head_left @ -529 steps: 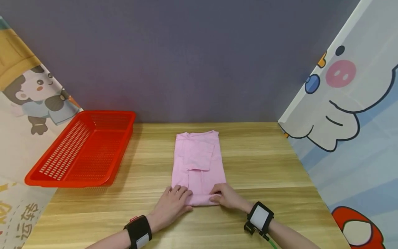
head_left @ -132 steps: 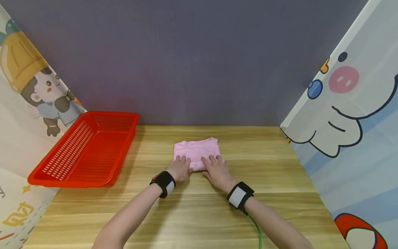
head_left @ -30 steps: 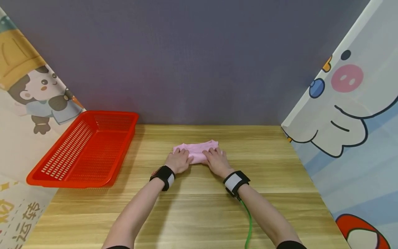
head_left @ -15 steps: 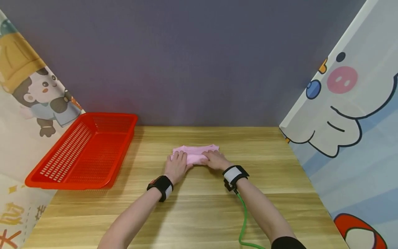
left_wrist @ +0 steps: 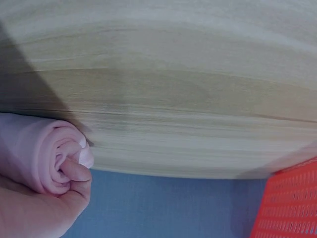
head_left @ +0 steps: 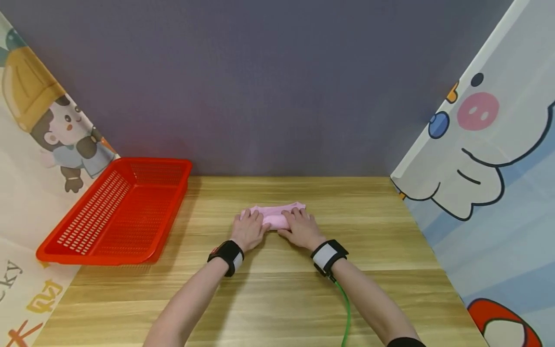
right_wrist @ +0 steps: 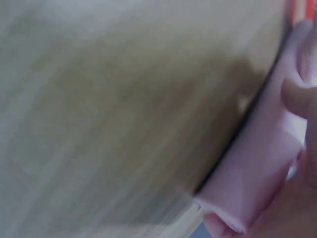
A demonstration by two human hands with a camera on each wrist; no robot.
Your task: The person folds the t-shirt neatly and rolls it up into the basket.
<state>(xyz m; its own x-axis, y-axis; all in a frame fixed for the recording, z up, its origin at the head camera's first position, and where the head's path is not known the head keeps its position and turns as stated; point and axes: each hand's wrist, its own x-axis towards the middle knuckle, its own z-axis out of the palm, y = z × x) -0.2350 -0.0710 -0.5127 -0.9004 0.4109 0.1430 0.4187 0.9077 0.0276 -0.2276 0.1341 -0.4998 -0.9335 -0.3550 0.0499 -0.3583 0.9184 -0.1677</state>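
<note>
A pink shirt point(head_left: 275, 221) lies rolled into a short bundle toward the back of the wooden table, with a flat strip showing along its far side. At its left end, my left hand point(head_left: 248, 232) grips the roll; in the left wrist view, a finger curls into the spiral end of the shirt point(left_wrist: 42, 144). My right hand point(head_left: 305, 231) holds the other end, fingers over the top and thumb along the near side. The right wrist view, somewhat blurred, shows the rolled shirt point(right_wrist: 262, 153) between that thumb and the fingers.
A red perforated plastic basket point(head_left: 117, 212) stands at the left of the table point(head_left: 277, 299). Behind the table rises a grey panel point(head_left: 277, 86). Printed cartoon sheets point(head_left: 490, 144) flank both sides. A green cable point(head_left: 347, 308) trails from the right wrist strap point(head_left: 329, 255).
Much earlier the shirt lay long and flat; it has been rolled up away from me into a short bundle. Over the last second both hands have shifted their grip slightly on the roll.
</note>
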